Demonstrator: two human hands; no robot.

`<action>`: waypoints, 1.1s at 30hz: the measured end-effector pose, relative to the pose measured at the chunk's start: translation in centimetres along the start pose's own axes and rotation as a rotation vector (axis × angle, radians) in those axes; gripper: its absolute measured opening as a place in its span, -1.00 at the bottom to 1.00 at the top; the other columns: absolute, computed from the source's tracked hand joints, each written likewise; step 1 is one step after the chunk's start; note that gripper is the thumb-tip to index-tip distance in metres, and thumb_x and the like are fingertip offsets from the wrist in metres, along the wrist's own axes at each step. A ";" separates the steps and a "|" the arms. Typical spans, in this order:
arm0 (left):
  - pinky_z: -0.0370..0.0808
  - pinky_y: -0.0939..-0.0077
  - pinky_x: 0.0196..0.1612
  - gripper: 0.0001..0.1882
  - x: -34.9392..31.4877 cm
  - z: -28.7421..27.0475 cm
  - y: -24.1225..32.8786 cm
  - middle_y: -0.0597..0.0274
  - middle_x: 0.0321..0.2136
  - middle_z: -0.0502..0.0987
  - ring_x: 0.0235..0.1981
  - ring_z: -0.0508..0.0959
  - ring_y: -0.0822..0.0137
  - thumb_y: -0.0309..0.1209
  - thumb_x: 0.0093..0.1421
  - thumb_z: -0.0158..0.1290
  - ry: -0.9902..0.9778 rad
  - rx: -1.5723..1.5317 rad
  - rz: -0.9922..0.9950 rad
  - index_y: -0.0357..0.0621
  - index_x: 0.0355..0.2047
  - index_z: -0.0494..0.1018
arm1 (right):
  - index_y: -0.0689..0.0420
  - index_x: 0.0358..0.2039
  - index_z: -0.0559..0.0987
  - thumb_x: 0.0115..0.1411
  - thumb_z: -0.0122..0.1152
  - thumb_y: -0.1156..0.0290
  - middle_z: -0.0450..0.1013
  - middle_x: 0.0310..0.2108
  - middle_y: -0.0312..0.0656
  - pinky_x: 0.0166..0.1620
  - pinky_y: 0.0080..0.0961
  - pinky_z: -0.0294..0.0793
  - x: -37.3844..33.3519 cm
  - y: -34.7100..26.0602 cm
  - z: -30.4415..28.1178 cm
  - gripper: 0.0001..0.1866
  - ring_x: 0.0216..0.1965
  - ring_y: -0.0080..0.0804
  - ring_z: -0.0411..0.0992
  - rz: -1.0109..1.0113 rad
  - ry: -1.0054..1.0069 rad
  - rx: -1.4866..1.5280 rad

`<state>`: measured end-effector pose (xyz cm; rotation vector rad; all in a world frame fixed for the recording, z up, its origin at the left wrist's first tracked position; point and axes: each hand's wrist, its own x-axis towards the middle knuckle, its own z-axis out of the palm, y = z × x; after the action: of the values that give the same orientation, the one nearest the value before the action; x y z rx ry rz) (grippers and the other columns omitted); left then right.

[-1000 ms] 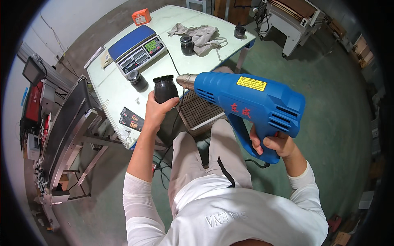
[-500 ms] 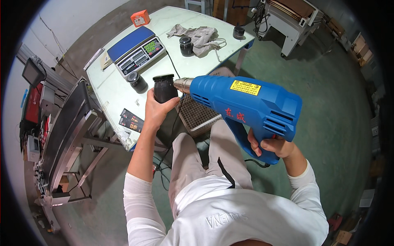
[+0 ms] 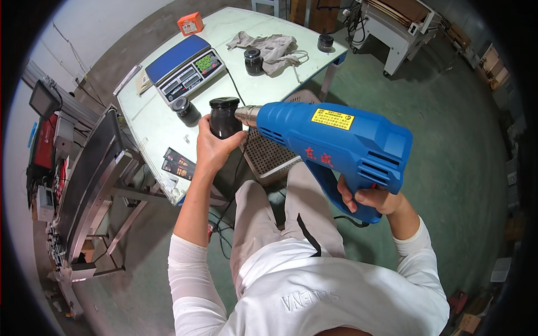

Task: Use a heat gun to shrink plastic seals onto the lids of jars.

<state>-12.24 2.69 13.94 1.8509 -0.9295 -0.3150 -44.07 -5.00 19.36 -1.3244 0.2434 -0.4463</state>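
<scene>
Head view. Item: one dark jar, glassy and rounded, with a flat, glossy black lid; held upright near the counter's near edge. Left hand: gripping the jar's lower body, thumb along the right side. Right hand: closed round the looped handle of a heat gun, a moulded blue plastic shell with slotted vents, a yellow label and a stepped metal nozzle. The nozzle points at the jar's upper right side; contact cannot be told.

On the counter, pale and smooth-topped: a scale, its platform flat and blue, its keys green; a small jar near the scale; a second small jar beside a crumpled, soft grey cloth; a third small jar by the far right corner; an orange box; thin dark strips, printed.

Below: a crate with a perforated base. Left: a belt, long, dark and smooth.
</scene>
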 end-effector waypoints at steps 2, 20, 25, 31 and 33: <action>0.43 0.47 -0.22 -0.17 0.2 0.0 -0.6 -0.01 -0.32 0.47 -0.32 0.50 0.25 -0.19 -0.31 0.28 0.012 0.001 -0.007 -0.36 -0.07 0.18 | 0.25 -0.04 0.30 -0.01 0.05 0.71 0.40 -0.46 -0.10 -0.50 -0.56 0.42 0.0 -0.1 0.0 -0.55 -0.57 -0.49 0.37 -0.004 -0.001 -0.001; 0.44 0.46 -0.24 -0.06 0.1 -0.2 0.6 -0.12 -0.28 0.44 -0.32 0.51 0.19 -0.17 -0.29 0.28 0.039 -0.009 -0.024 -0.34 0.04 0.05 | 0.23 -0.06 0.31 -0.01 0.09 0.66 0.40 -0.47 -0.10 -0.51 -0.56 0.42 0.3 -0.1 0.2 -0.56 -0.57 -0.49 0.37 -0.010 -0.007 0.009; 0.44 0.45 -0.24 -0.04 0.2 -0.2 0.4 -0.13 -0.29 0.45 -0.32 0.51 0.18 -0.16 -0.29 0.28 0.033 0.004 -0.011 -0.35 0.04 0.04 | 0.24 -0.09 0.33 -0.01 0.12 0.63 0.41 -0.48 -0.12 -0.52 -0.56 0.42 0.3 -0.4 0.6 -0.59 -0.58 -0.49 0.37 0.012 0.015 0.009; 0.44 0.42 -0.22 -0.01 0.2 -0.3 0.1 -0.17 -0.29 0.45 -0.30 0.52 0.14 -0.16 -0.29 0.29 0.057 0.036 0.033 -0.35 0.06 0.00 | 0.24 -0.08 0.33 -0.01 0.13 0.62 0.40 -0.48 -0.12 -0.52 -0.56 0.42 0.5 -0.9 0.7 -0.58 -0.58 -0.49 0.37 -0.005 0.004 -0.015; 0.44 0.42 -0.21 -0.01 0.1 -0.2 0.4 -0.17 -0.30 0.45 -0.31 0.53 0.11 -0.16 -0.28 0.29 0.053 0.046 0.040 -0.34 0.06 -0.01 | 0.24 -0.08 0.33 -0.01 0.12 0.62 0.40 -0.47 -0.11 -0.52 -0.56 0.42 0.4 -0.8 0.6 -0.58 -0.58 -0.49 0.37 -0.007 0.012 -0.008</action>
<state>-12.20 2.72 14.38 1.8718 -0.9430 -0.2207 -43.57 -4.81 20.28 -1.3311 0.2507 -0.4592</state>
